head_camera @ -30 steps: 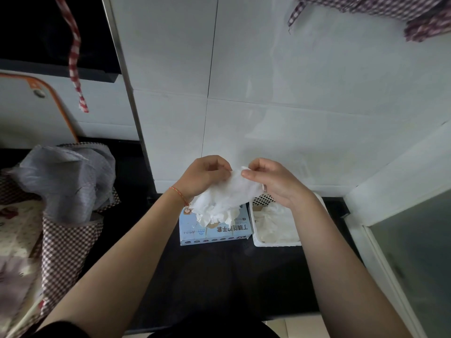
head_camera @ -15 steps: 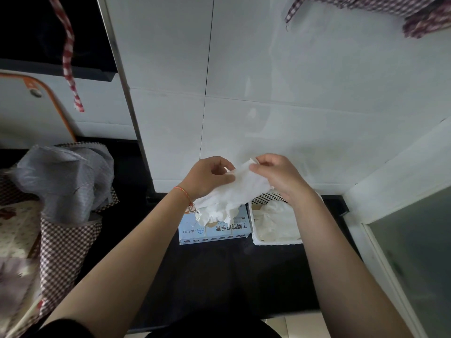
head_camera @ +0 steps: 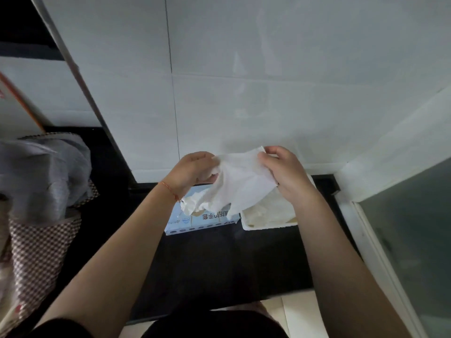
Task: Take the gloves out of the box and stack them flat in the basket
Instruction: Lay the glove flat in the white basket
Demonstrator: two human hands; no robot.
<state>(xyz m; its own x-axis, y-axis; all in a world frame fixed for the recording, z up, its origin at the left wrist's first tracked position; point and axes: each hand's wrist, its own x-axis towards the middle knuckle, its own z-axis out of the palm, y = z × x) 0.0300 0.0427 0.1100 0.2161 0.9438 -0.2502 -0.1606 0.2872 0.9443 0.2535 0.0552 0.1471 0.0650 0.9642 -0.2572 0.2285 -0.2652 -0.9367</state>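
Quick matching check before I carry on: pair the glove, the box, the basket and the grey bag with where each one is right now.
Things:
1. glove
2. box
3. basket
4. grey bag

Places:
A. far left, over checked cloth
B. on the dark counter, under the left hand
C. in the air, pinched by both hands, the right hand at its upper edge
D. on the counter right of the box, gloves already inside

Pairs: 1-C, 2-B, 3-D, 4-A
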